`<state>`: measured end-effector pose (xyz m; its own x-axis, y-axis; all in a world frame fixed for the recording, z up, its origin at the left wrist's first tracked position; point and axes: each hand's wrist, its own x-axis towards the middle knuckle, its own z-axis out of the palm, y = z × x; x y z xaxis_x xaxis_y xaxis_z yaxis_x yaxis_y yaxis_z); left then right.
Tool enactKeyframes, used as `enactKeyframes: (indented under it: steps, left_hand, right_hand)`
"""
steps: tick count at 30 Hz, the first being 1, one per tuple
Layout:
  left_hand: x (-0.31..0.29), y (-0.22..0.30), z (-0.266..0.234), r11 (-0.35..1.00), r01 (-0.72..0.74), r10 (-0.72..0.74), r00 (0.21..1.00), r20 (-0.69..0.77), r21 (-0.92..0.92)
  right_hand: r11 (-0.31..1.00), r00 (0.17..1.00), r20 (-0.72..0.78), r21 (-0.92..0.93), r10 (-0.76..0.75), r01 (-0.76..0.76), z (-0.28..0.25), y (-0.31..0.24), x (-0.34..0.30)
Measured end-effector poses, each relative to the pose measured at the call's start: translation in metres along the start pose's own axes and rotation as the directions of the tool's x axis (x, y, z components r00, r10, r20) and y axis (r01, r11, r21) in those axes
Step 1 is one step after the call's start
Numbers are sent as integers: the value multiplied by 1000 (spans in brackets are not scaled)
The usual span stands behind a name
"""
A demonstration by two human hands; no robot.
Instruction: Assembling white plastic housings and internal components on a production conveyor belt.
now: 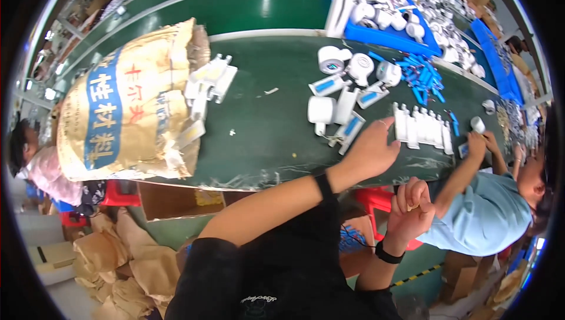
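Holds left hand [372, 152] at the left end of the row of white parts [421, 127] on the green table [259, 108], beside white units [322, 111]; cannot tell whether pinching any. Curls right hand [413, 207] inward, cannot tell around what.

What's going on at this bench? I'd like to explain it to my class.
The wearer's left hand is at the left end of a row of white pieces on a green table; contact is unclear. The right hand is raised and curled; I can't tell what, if anything, it holds. Rounded white housings and small blue parts lie beyond. A big sack lies at the left. At right, a co-worker handles a small white part.
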<state>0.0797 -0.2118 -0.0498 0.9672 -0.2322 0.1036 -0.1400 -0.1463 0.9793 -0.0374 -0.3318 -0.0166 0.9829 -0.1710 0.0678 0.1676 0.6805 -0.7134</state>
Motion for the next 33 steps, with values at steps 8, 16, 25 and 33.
enactKeyframes:
  steps: [8, 16, 25, 33]
  left_hand:
    - [30, -38, -317, 159, 306, 327, 881, -343, 939]
    - [6, -27, -332, 463, 144, 296, 905, -306, 875]
    - [-121, 33, -203, 912, 32, 61, 975, -212, 408]
    - [-156, 5, -206, 658, 207, -192, 976, 104, -724]
  right_hand:
    - [926, 959, 23, -269, 281, -265, 54, 53, -4]
    - [830, 891, 208, -493, 403, -261, 83, 76, -1]
    - [721, 784, 183, -554, 593, -416, 128, 133, 29]
    - [508, 474, 207, -165, 856, -845, 116, 130, 12]
